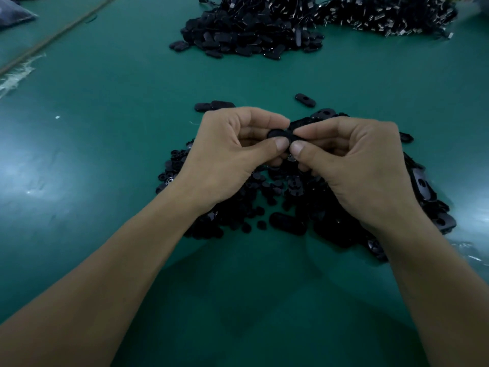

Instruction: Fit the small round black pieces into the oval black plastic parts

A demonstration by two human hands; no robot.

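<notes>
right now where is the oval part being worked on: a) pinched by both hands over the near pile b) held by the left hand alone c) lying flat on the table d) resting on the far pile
a: the left hand and right hand both pinch the oval part, over the near pile.

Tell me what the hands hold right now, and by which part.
Both hands pinch one oval black plastic part between thumb and forefinger: the left hand at its left end, the right hand at its right end.

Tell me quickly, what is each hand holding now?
Left hand: pinches the oval black part.
Right hand: pinches the same part's other end.
</notes>
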